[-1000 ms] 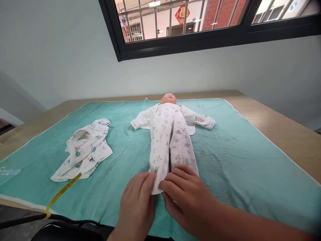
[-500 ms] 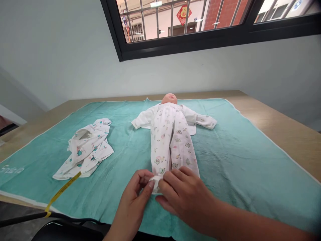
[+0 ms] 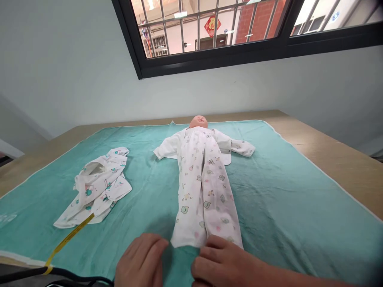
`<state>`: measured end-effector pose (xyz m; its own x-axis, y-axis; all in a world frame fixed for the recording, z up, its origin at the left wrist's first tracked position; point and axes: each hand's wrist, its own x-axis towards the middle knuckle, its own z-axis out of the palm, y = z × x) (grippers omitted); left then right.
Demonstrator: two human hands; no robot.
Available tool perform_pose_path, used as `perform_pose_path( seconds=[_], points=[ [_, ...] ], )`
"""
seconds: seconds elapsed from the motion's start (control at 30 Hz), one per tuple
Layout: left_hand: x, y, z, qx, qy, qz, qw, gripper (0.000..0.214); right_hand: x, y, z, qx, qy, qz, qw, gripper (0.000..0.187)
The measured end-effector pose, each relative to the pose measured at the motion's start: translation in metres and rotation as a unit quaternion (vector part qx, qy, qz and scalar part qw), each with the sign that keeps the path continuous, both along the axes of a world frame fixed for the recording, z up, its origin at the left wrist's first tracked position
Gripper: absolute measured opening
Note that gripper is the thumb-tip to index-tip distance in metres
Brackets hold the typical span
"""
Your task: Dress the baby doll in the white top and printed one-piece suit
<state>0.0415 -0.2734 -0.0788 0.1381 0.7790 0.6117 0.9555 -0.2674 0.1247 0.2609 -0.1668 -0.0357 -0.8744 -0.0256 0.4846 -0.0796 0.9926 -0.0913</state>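
Observation:
A doll lies on its back with its head at the far side. White printed baby trousers cover its front, the legs stretching toward me. Under them shows a white long-sleeved top with both sleeves spread. My left hand is just left of the near trouser hem, apart from it, with bent fingers held together and no cloth visible in them. My right hand overlaps the hem of the right-side leg, fingers curled; its fingertips hide whether cloth is in them.
A crumpled white printed baby garment lies to the left. A green blanket covers most of the wooden table. At the lower left runs a black cable with a yellow tag. The wall with a barred window stands behind.
Both hands have moved off the left-side trouser cuff and down toward me. That cuff, pinched and folded before, now lies flat and spread. The camera view has shifted slightly.

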Motion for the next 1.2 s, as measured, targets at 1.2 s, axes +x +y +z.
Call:
perform_pose_path(
  seconds=[1.2],
  points=[
    [-0.009, 0.369, 0.056, -0.157, -0.294, 0.086, 0.939, 0.011, -0.052, 0.319, -0.021, -0.285, 0.153, -0.43, 0.843, 0.015]
  ],
)
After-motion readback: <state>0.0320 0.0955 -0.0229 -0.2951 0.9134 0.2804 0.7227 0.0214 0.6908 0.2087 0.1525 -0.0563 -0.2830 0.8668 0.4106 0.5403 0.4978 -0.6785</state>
